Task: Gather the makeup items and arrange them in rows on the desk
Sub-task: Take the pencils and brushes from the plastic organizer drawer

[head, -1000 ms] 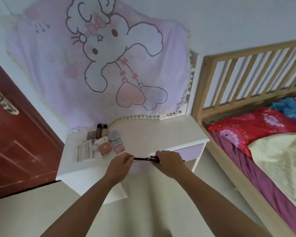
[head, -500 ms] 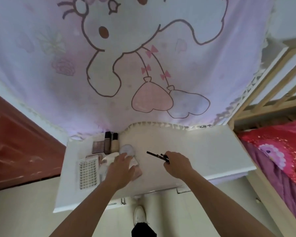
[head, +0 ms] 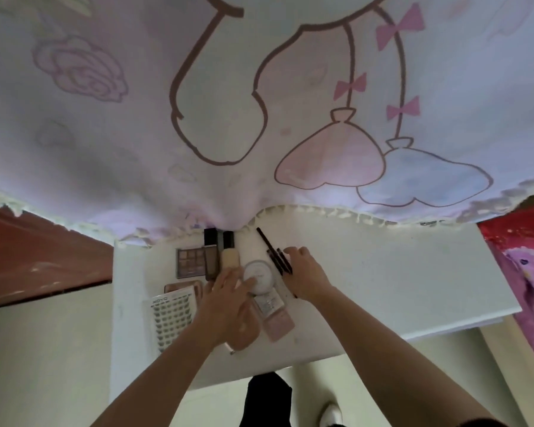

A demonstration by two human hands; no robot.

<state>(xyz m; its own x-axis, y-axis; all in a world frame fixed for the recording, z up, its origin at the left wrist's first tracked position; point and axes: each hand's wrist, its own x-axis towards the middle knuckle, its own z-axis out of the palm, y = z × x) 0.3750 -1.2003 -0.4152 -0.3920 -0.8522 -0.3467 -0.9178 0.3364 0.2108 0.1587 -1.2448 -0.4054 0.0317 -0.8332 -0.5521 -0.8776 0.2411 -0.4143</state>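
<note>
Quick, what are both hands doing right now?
Left hand: open, fingers resting on the round compact.
Right hand: holding the black pencils.

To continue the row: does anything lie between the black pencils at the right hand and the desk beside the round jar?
Nothing visible: the black pencils held by the right hand are over bare desk, right of the round jar.

Back row, left to right — eyeshadow palette (head: 190, 262), flat; dark foundation bottle (head: 211, 257) and pale foundation bottle (head: 230, 254), black-capped, side by side; round white compact (head: 258, 276); black pencils (head: 275, 255), slanted. Front row — lash tray (head: 170, 315), rose-gold case (head: 182, 286) just behind it, pink compact (head: 275, 318). All on the left part of the desk (head: 383, 288).
</note>
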